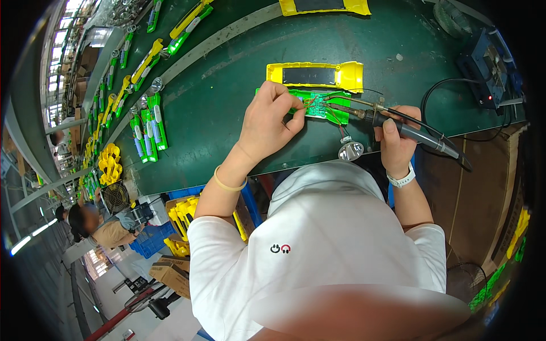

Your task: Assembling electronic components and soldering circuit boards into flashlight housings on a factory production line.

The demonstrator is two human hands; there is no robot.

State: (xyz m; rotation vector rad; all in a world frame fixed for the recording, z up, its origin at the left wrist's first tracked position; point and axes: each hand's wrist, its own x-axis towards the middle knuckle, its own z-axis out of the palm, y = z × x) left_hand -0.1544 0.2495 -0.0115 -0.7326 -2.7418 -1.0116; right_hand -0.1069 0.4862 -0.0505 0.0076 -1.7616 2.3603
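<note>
My right hand [395,142] grips a soldering iron [414,134] with a thin metal feed tube along it. The iron's tip reaches over a small green circuit board [318,104] inside a green flashlight housing half [339,115]. At the housing's left part my left hand [268,118] is closed in a pinch beside thin red wires; what its fingertips hold is hidden. A wired lamp reflector [351,150] lies below the housing, near the table's front edge. Just beyond the housing rests a yellow shell half [351,75] with a dark panel.
A blue soldering station [482,71] with black cables stands at the right. Green housings with batteries [149,135] lie at the left, and more line a conveyor [122,94] beyond. Another yellow shell [324,7] is at the far edge. A person [105,224] sits at the left.
</note>
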